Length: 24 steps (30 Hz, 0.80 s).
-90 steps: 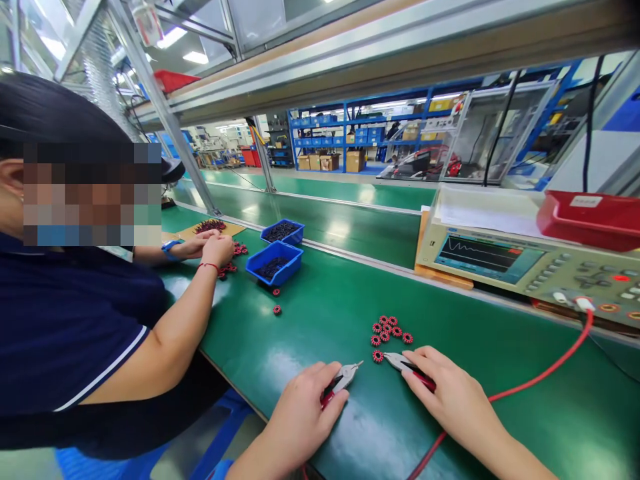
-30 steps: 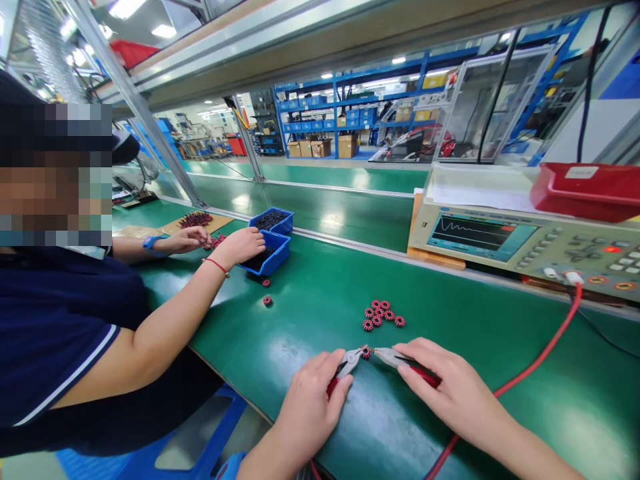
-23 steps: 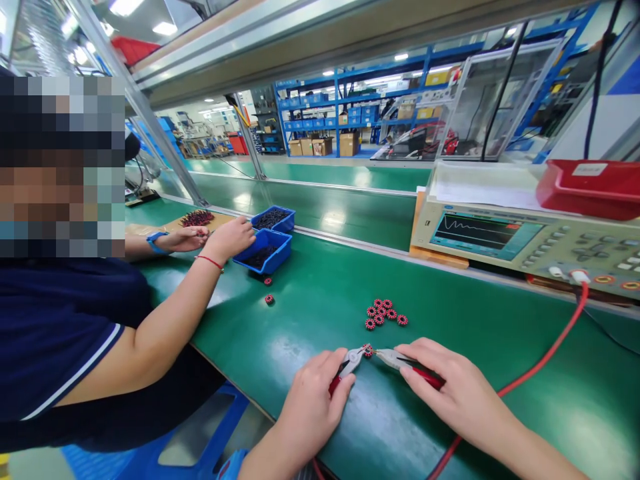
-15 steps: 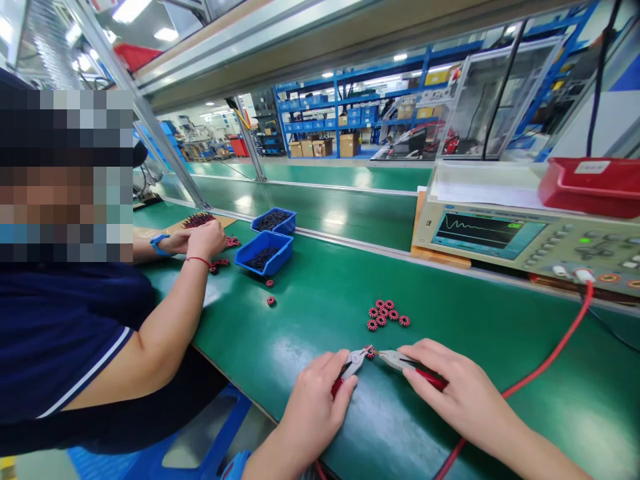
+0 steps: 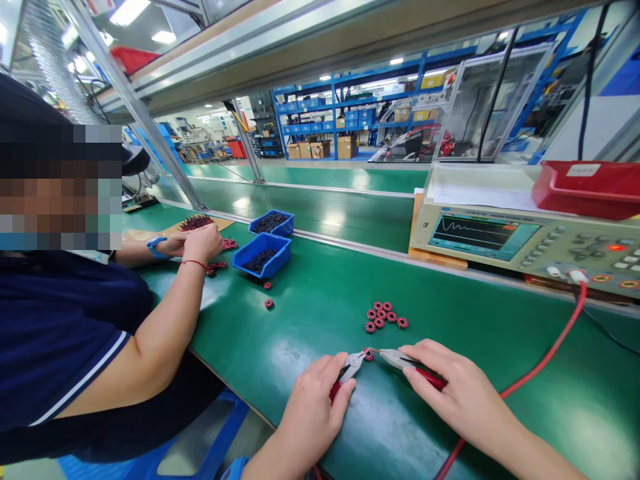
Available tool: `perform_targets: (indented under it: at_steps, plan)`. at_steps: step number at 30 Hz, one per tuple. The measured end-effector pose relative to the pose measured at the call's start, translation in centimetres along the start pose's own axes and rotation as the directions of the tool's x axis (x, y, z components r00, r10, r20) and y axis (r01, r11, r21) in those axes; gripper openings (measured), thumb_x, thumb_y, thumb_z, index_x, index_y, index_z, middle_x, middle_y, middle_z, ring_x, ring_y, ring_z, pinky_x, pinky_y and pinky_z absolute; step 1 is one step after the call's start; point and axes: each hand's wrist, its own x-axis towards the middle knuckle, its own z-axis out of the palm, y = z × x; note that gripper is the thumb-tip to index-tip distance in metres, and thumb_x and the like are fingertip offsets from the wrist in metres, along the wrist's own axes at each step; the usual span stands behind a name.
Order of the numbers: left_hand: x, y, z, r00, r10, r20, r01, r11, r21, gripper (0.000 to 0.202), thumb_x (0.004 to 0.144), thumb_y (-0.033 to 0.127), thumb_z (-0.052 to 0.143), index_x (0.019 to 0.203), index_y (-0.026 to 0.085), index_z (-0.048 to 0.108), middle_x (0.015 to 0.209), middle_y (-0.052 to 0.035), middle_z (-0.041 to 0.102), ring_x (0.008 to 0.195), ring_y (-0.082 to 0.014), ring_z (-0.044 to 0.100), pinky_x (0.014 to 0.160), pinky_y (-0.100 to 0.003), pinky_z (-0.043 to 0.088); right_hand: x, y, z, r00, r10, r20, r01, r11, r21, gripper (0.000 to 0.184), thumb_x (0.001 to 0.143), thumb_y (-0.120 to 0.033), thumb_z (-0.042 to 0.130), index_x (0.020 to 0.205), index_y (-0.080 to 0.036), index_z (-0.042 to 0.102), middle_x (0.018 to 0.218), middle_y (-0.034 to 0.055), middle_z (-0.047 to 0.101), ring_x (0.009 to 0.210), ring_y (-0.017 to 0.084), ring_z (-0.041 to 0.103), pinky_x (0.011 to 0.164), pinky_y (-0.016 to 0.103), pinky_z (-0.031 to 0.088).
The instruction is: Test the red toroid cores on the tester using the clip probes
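Down at the near edge of the green table [image 5: 320, 300], my left hand [image 5: 313, 407] is wrapped around a red-handled clip [image 5: 350, 369] and my right hand [image 5: 457, 393] is closed on a second clip [image 5: 400, 360] that trails a red lead [image 5: 540, 370] to the tester [image 5: 525, 243]. Both metal tips meet on one small red wound coil [image 5: 369, 354] lying on the table between my hands; each grip is clamped on its clip handle. On the tester's screen a decaying trace shows and a red lamp glows at its right. By my reading, this one coil is under test, while a cluster of like coils [image 5: 383, 316] just behind it is untouched by the clips, so most of the batch looks left to do. To my left, a co-worker [image 5: 75, 320] in a dark shirt handles more coils beside two blue bins [image 5: 263, 253].
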Motion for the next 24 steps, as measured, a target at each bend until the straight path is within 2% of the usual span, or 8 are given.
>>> perform_targets:
  at_steps: [9,16,24]
  plan:
    - [-0.01,0.12,-0.08,1.0,0.01,0.003,-0.01,1.0,0.008,0.028,0.087,0.025,0.046,0.114,0.018,0.052,0.099,-0.0084,0.063,0.089,-0.0222,0.06,0.079,-0.037,0.051,-0.02,-0.02,-0.12,1.0,0.025,0.014,-0.025,1.0,0.002,0.025,0.087,-0.034,0.042,0.101,-0.028,0.062,0.094,0.0021,0.064,0.081,0.017,0.063,0.075,0.03,0.052]
    - [-0.08,0.06,-0.07,1.0,0.009,0.005,-0.009,1.0,0.019,0.028,0.087,0.025,0.047,0.114,0.019,0.052,0.101,-0.0085,0.063,0.09,-0.0226,0.06,0.079,-0.037,0.052,0.04,0.13,0.08,1.0,-0.006,-0.022,0.006,1.0,-0.015,0.025,0.086,-0.033,0.042,0.101,-0.027,0.063,0.093,0.0028,0.065,0.077,0.017,0.063,0.072,0.029,0.052]
    - [-0.01,-0.1,0.06,0.999,0.041,-0.025,-0.041,0.999,0.012,0.028,0.087,0.025,0.047,0.114,0.019,0.052,0.097,-0.0075,0.064,0.085,-0.0209,0.061,0.075,-0.034,0.053,0.1,-0.18,0.01,0.998,0.04,0.038,-0.041,0.999,0.035,0.025,0.088,-0.034,0.041,0.102,-0.028,0.06,0.094,0.0028,0.062,0.082,0.017,0.06,0.077,0.032,0.05]
